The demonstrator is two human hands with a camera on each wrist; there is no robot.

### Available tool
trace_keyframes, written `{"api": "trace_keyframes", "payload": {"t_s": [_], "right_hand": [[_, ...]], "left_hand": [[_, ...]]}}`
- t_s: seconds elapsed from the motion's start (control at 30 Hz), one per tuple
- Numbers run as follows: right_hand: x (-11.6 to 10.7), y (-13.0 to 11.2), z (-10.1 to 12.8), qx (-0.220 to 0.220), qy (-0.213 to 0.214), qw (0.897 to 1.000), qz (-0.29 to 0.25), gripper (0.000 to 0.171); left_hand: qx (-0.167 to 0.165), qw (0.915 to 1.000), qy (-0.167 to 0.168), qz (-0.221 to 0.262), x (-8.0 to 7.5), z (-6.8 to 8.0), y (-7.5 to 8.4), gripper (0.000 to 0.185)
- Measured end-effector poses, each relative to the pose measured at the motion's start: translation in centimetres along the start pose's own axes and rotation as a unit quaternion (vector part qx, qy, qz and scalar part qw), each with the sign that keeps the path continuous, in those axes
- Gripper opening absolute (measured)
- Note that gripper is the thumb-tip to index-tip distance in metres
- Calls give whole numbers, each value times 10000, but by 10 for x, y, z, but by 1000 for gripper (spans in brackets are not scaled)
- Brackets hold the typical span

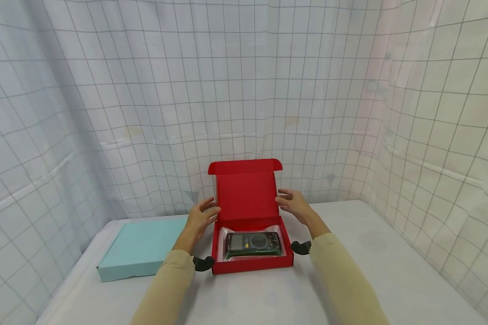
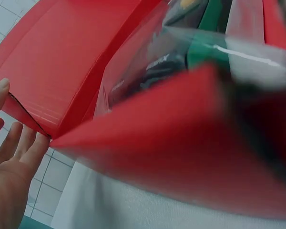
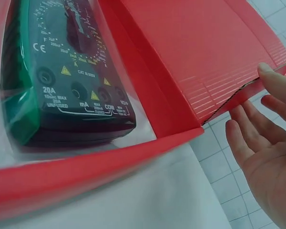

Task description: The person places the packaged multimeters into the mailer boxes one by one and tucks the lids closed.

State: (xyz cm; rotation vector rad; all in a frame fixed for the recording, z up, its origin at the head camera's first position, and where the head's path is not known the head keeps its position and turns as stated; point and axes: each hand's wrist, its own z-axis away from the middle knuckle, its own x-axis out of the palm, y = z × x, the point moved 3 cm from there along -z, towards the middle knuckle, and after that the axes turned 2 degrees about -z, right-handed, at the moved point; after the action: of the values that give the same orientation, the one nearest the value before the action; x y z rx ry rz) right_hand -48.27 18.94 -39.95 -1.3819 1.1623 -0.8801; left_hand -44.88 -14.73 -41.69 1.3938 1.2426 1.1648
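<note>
A red cardboard box (image 1: pixel 252 267) stands on the table with its lid (image 1: pixel 247 195) raised upright at the back. In the tray lies a digital multimeter (image 1: pixel 254 243), dark with a green edge, wrapped in clear plastic. My left hand (image 1: pixel 200 217) is at the lid's left side, thumb by its edge and fingers loosely extended. On the lid's right side is my right hand (image 1: pixel 296 205), its thumb at the edge and its fingers apart. The right wrist view shows the multimeter's dial and sockets (image 3: pixel 78 90) close up; the left wrist view shows the lid's crease (image 2: pixel 81 102).
A flat light-blue box (image 1: pixel 144 246) lies closed on the white-covered table (image 1: pixel 264 300), left of the red box. A white curtain (image 1: pixel 244 90) with a grid pattern hangs behind and on both sides. Black wrist mounts (image 1: pixel 203 263) sit beside the red box's sides.
</note>
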Motion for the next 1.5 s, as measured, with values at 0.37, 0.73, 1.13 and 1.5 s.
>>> {"api": "trace_keyframes", "payload": {"t_s": [0.37, 0.73, 1.13, 1.5], "right_hand": [[-2, -11, 7, 32, -480, 9944, 943, 56], [-11, -9, 16, -40, -1040, 9912, 817, 54], [-11, -10, 22, -188, -1117, 9897, 873, 53], [-10, -8, 27, -361, -979, 9889, 1062, 55]], "left_hand": [[-97, 9979, -371, -523, -9, 3, 6, 60], [378, 9819, -913, -1614, -16, 9, 10, 62], [475, 9808, -920, -1654, -14, 15, 10, 62], [420, 9805, -1026, -1621, -20, 16, 5, 61]]}}
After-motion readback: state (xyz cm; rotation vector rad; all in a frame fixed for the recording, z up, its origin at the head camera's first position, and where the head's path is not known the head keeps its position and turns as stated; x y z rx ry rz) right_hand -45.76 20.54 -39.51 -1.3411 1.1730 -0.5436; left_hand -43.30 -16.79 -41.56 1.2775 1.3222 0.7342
